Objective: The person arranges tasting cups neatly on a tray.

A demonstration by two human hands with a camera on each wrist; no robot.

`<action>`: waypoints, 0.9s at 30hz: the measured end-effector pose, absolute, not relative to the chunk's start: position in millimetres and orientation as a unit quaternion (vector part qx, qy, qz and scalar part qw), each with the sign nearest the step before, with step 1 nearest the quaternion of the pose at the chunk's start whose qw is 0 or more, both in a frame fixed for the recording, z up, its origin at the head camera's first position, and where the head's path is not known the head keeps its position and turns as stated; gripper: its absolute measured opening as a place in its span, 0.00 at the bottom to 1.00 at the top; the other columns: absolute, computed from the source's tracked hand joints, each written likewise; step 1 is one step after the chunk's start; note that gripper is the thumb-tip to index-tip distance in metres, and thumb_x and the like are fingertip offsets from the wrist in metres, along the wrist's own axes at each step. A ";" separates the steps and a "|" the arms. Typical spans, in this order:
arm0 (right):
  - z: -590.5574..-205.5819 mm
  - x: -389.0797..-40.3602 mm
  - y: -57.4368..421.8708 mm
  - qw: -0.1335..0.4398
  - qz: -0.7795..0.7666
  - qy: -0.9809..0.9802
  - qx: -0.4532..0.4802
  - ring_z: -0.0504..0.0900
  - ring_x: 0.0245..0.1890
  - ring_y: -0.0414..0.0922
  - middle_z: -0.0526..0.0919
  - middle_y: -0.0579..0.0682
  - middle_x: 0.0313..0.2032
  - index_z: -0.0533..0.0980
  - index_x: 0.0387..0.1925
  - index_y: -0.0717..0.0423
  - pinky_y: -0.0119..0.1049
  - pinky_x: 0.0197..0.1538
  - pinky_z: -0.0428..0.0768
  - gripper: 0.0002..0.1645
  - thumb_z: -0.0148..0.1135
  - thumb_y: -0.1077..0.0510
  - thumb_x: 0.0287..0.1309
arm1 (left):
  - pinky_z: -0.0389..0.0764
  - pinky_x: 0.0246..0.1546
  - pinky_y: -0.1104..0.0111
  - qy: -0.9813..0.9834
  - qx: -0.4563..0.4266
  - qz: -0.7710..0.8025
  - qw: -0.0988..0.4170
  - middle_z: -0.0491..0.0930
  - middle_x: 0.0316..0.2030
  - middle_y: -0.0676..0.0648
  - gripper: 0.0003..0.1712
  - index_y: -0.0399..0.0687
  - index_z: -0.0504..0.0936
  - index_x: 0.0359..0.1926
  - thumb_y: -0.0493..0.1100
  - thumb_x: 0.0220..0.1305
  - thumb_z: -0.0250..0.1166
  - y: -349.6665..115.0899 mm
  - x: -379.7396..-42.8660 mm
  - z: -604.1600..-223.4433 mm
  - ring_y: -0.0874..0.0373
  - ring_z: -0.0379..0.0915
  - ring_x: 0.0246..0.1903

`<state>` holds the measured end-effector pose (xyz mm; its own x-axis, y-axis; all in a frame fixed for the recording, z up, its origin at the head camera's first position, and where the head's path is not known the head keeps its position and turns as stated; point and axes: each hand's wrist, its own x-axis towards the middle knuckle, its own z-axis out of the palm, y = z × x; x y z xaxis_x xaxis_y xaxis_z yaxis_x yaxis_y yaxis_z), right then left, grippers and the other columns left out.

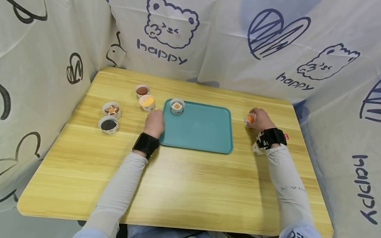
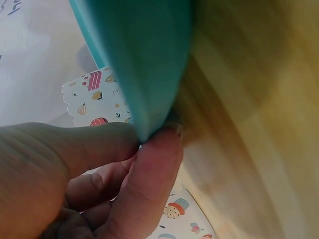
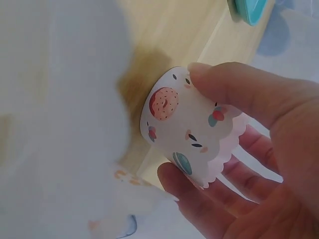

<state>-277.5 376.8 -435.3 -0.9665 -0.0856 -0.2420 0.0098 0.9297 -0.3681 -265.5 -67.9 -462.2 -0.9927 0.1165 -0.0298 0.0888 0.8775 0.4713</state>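
My left hand [image 1: 154, 123] pinches the left rim of a teal tray [image 1: 200, 130] between thumb and forefinger. In the left wrist view the tray [image 2: 152, 59] edge sits between the fingertips. On the tray's far left corner stands a paper baking cup [image 1: 177, 110] with a white-and-orange square piece in it. Over at the right, my right hand [image 1: 262, 120] grips a second paper cup [image 3: 192, 122] printed with a donut, thumb on one side and fingers on the other. Something orange [image 1: 251, 117] shows inside this cup.
Left of the tray stand paper cups with a brown piece [image 1: 142, 90], a yellow piece [image 1: 148, 101], a golden star [image 1: 112, 110] and a black filling [image 1: 108, 125]. Another cup [image 1: 257, 148] is partly hidden under my right wrist. Patterned curtains border the wooden table [image 1: 190, 185].
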 end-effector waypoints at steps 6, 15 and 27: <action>-422.7 -278.6 370.7 0.101 -0.179 0.978 -0.023 0.68 0.55 0.67 0.68 0.74 0.58 0.64 0.65 0.72 0.62 0.59 0.70 0.35 0.66 0.61 0.62 | 0.83 0.42 0.46 0.967 0.049 0.247 0.028 0.82 0.41 0.28 0.11 0.26 0.82 0.43 0.26 0.67 0.54 -69.6 -265.6 -461.6 0.32 0.81 0.42; -407.4 -287.4 348.1 0.076 -0.185 0.978 -0.058 0.69 0.57 0.67 0.70 0.73 0.60 0.64 0.66 0.73 0.62 0.61 0.68 0.36 0.67 0.61 0.62 | 0.85 0.41 0.46 0.969 0.039 0.244 0.024 0.83 0.41 0.28 0.11 0.26 0.83 0.43 0.26 0.67 0.55 -70.3 -265.6 -464.6 0.32 0.82 0.42; -399.9 -309.3 305.2 0.073 -0.200 0.974 -0.083 0.71 0.54 0.64 0.73 0.69 0.58 0.66 0.66 0.70 0.59 0.59 0.70 0.35 0.68 0.60 0.62 | 0.85 0.42 0.47 0.968 0.038 0.245 0.033 0.83 0.42 0.29 0.12 0.27 0.83 0.45 0.26 0.69 0.54 -67.4 -266.3 -463.1 0.34 0.82 0.43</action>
<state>-309.3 305.2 -399.9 -0.9756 -0.1901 -0.1101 -0.1314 0.9066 -0.4009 -266.3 -67.4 -463.1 -0.9950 0.0892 -0.0458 0.0567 0.8774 0.4765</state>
